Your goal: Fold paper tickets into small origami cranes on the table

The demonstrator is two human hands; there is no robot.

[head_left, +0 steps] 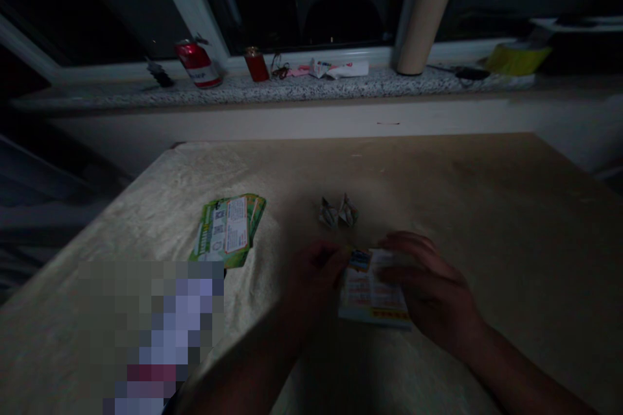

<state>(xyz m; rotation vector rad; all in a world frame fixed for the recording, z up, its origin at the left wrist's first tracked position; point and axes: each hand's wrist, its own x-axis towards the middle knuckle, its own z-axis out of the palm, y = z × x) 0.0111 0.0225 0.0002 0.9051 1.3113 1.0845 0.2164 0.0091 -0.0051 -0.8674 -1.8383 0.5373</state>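
A printed paper sheet (360, 298), pale with coloured print and a blue-and-yellow patch at its upper left, lies on the table in front of me. At its upper left edge, my left hand (318, 272) is closed in a pinch on the sheet. My right hand (435, 292) reaches over the right side of the sheet, its fingers stretched out and somewhat apart, blurred and dark. Just beyond the sheet stand two small folded paper pieces with pointed tips, a left one (328, 214) and a right one (348, 211), side by side.
Green printed leaflets (228, 230) lie stacked at the left on the cloth-covered table (438, 175). A pixelated patch covers the lower left. On the granite sill (311, 89) are a red can (198, 65), a small red jar (256, 65), a cardboard tube (428, 13) and yellow tape (518, 58).
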